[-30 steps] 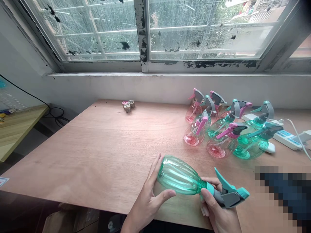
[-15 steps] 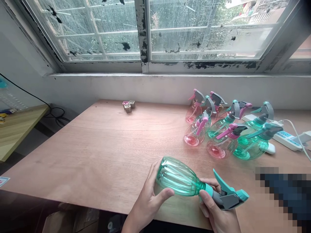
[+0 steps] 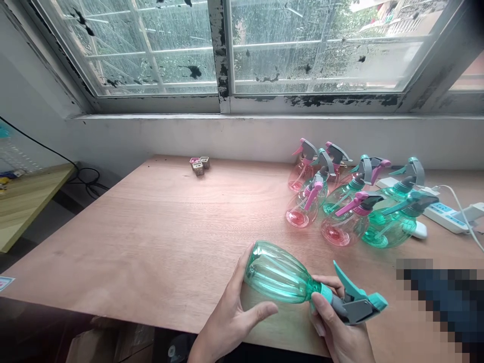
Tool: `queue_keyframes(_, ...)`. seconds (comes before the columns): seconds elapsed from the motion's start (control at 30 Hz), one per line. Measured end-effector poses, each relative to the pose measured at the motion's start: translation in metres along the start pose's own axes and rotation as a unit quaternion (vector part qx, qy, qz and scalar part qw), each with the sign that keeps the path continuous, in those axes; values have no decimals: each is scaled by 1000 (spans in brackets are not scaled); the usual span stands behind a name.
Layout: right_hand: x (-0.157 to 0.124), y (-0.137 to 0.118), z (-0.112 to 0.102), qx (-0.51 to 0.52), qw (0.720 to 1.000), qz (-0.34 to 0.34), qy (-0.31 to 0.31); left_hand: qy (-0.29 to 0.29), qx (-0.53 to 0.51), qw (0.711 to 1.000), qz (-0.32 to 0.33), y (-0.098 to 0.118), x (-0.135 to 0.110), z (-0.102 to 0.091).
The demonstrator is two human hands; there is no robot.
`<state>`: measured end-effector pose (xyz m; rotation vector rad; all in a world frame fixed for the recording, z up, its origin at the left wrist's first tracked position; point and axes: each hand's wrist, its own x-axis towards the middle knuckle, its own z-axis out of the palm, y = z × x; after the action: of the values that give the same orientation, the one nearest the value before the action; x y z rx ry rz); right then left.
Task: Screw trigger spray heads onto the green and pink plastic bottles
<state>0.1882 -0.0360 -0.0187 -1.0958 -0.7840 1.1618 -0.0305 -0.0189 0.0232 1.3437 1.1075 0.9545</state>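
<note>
A clear green spray bottle lies on its side above the near edge of the wooden table, its grey and teal trigger head pointing right. My left hand cups the bottle's rounded body from below, fingers curled along it. My right hand grips the neck and the trigger head, thumb over the collar.
Several pink and green spray bottles stand and lie clustered at the right back of the table. A white power strip with a cable lies beyond them. Three small square blocks sit near the far edge. A lower wooden bench is at left.
The bottle's body has shifted slightly in my hands, dipping and coming back up; my left thumb has slid a little along it. Both hands kept their hold.
</note>
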Motion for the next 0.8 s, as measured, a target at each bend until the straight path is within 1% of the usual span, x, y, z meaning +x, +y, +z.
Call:
queue_keyframes(0.1,-1,1,0,-17,1000,1,-10,7,-49,999,-7,-1,0,-1)
queue_keyframes(0.17,-2,1,0,-29,1000,5,-9,15,-61,998,-3,-1,1,-1)
queue_keyframes(0.37,0,2,-1,-23,1000,-1,-3,22,-24,999,10,2,7,1)
queue_keyframes(0.57,3,1,-3,-11,1000,0,-18,30,4,999,12,1,6,2)
queue_keyframes(0.7,0,0,1,-18,1000,-3,-6,22,-42,999,-5,-6,1,1)
queue_keyframes(0.8,-2,0,1,-48,999,-2,0,37,-80,996,-16,-9,-1,0)
